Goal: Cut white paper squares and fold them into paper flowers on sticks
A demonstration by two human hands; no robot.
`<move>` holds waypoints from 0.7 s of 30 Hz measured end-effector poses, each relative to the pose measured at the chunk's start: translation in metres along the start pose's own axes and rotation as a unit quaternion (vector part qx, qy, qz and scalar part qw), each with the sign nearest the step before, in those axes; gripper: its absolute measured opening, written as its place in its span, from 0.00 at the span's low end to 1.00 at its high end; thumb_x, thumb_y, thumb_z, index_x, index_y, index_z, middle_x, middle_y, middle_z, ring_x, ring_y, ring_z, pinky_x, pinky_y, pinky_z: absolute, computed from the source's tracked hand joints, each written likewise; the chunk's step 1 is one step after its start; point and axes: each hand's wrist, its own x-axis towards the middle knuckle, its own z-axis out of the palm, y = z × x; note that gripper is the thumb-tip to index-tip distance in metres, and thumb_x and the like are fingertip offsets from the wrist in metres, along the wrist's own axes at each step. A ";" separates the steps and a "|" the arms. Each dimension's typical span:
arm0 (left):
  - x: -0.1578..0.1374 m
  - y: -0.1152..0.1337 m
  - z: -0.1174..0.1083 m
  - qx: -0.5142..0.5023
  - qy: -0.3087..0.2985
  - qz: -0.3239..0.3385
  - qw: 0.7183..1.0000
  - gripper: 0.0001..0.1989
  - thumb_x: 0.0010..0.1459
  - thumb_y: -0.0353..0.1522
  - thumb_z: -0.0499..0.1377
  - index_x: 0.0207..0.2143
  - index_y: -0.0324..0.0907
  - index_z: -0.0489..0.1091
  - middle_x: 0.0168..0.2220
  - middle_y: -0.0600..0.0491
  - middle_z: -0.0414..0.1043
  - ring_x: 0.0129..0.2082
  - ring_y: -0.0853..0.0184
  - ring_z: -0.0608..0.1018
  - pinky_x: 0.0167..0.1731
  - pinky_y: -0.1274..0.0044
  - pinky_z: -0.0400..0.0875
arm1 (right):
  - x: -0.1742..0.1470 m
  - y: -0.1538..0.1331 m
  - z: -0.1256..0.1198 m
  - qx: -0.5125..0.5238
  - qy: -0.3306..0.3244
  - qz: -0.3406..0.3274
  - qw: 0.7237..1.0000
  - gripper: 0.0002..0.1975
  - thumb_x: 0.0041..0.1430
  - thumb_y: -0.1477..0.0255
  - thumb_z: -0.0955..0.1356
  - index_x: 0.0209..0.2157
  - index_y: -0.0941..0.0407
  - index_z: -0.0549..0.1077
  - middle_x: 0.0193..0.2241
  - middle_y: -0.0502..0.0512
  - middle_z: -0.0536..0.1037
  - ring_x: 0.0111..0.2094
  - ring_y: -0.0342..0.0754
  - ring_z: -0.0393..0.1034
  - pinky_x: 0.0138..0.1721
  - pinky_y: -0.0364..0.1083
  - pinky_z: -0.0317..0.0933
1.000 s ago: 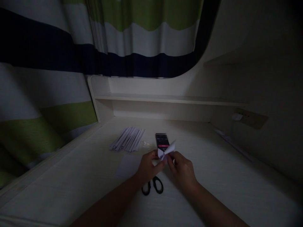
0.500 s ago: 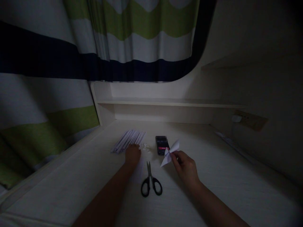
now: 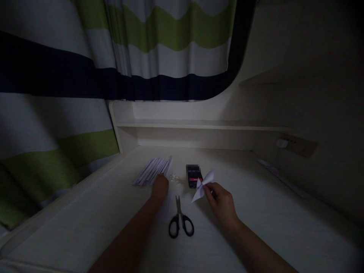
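My right hand (image 3: 222, 199) pinches a piece of white paper folded into a bow-like shape (image 3: 207, 179), its pointed wings spreading to both sides of the fingertips. On the left, my left hand (image 3: 160, 187) reaches to the near right edge of a row of folded paper strips (image 3: 152, 170). Its fingers are closed on the rightmost paper strip (image 3: 168, 165), which sticks out beyond them; the fingertips are partly hidden. Scissors with black handles (image 3: 178, 218) lie between my forearms, blades pointing away and slightly apart.
A phone (image 3: 194, 177) with a lit screen lies just beyond my right hand. Small white scraps (image 3: 174, 177) are beside the strips. A shelf (image 3: 184, 124) crosses the back, a striped curtain (image 3: 85, 113) hangs at the left, and a plug sits in a wall socket (image 3: 301, 145) at the right.
The rightmost strip has shifted slightly at my left fingers and stands a little apart from the row. My right hand still holds the folded paper. The whole view has shifted slightly.
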 end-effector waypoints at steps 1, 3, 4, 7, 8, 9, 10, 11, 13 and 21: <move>0.001 0.002 -0.002 -0.044 0.003 -0.006 0.999 0.14 0.53 0.25 0.44 0.37 0.32 0.66 0.33 0.41 0.68 0.40 0.58 0.70 0.39 0.68 0.63 | 0.001 0.002 0.000 0.015 0.002 0.021 1.000 0.12 0.55 0.68 0.59 0.29 0.58 0.70 0.24 0.54 0.73 0.21 0.44 0.65 0.25 0.42 0.59; -0.001 0.008 -0.007 -0.145 -0.001 -0.018 0.989 0.14 0.55 0.31 0.45 0.38 0.35 0.65 0.30 0.46 0.69 0.35 0.63 0.72 0.35 0.72 0.66 | 0.004 0.008 -0.001 0.067 0.005 0.076 0.995 0.12 0.54 0.66 0.60 0.29 0.58 0.70 0.23 0.54 0.73 0.22 0.45 0.66 0.25 0.43 0.59; -0.003 0.012 -0.010 -0.195 -0.009 -0.018 0.981 0.14 0.55 0.34 0.45 0.38 0.36 0.65 0.29 0.49 0.69 0.32 0.65 0.72 0.32 0.74 0.67 | 0.005 0.011 -0.001 0.102 0.009 0.106 0.989 0.13 0.53 0.64 0.61 0.28 0.58 0.70 0.22 0.53 0.72 0.22 0.45 0.66 0.25 0.43 0.59; -0.013 0.027 -0.021 -0.344 -0.031 -0.012 0.938 0.15 0.53 0.38 0.48 0.36 0.38 0.66 0.31 0.50 0.68 0.30 0.70 0.72 0.31 0.77 0.67 | 0.009 0.018 0.001 0.209 0.022 0.180 0.961 0.15 0.49 0.60 0.63 0.26 0.59 0.69 0.19 0.51 0.71 0.19 0.44 0.63 0.20 0.41 0.56; -0.017 0.032 -0.025 -0.500 -0.063 -0.026 0.863 0.14 0.51 0.37 0.51 0.36 0.37 0.66 0.31 0.51 0.68 0.30 0.70 0.72 0.33 0.76 0.67 | 0.010 0.020 0.001 0.237 0.027 0.199 0.951 0.15 0.48 0.60 0.64 0.25 0.59 0.69 0.18 0.50 0.70 0.17 0.42 0.60 0.17 0.41 0.54; -0.021 0.038 -0.028 -0.613 -0.091 -0.038 0.784 0.13 0.49 0.35 0.53 0.36 0.38 0.66 0.30 0.52 0.68 0.30 0.71 0.72 0.36 0.74 0.66 | 0.011 0.021 0.002 0.261 0.031 0.215 0.941 0.15 0.46 0.59 0.65 0.24 0.59 0.69 0.18 0.49 0.68 0.15 0.41 0.57 0.15 0.40 0.51; -0.025 0.043 -0.032 -0.679 -0.118 -0.047 0.723 0.12 0.48 0.33 0.55 0.36 0.38 0.67 0.29 0.53 0.67 0.30 0.71 0.71 0.37 0.73 0.66 | 0.012 0.022 0.002 0.281 0.034 0.226 0.932 0.16 0.45 0.59 0.65 0.24 0.59 0.68 0.17 0.49 0.68 0.14 0.40 0.55 0.14 0.40 0.50; -0.028 0.047 -0.035 -0.715 -0.142 -0.060 0.682 0.10 0.46 0.30 0.56 0.34 0.37 0.67 0.27 0.53 0.67 0.29 0.71 0.72 0.38 0.72 0.65 | 0.012 0.022 0.002 0.298 0.035 0.234 0.925 0.16 0.45 0.59 0.66 0.24 0.59 0.68 0.17 0.48 0.67 0.14 0.39 0.54 0.14 0.40 0.49; -0.033 0.054 -0.038 -0.747 -0.173 -0.079 0.637 0.10 0.43 0.26 0.58 0.32 0.37 0.67 0.26 0.54 0.66 0.29 0.70 0.72 0.38 0.72 0.65 | 0.013 0.022 0.002 0.316 0.037 0.242 0.917 0.15 0.44 0.59 0.66 0.24 0.59 0.69 0.17 0.48 0.67 0.13 0.39 0.53 0.14 0.40 0.48; -0.032 0.057 -0.037 -0.670 -0.160 -0.177 0.703 0.12 0.44 0.32 0.57 0.34 0.39 0.61 0.24 0.58 0.62 0.13 0.83 0.58 0.10 0.87 0.44 | 0.011 0.020 0.004 0.358 -0.003 0.246 0.901 0.13 0.43 0.62 0.68 0.23 0.59 0.69 0.15 0.46 0.66 0.13 0.37 0.52 0.13 0.39 0.47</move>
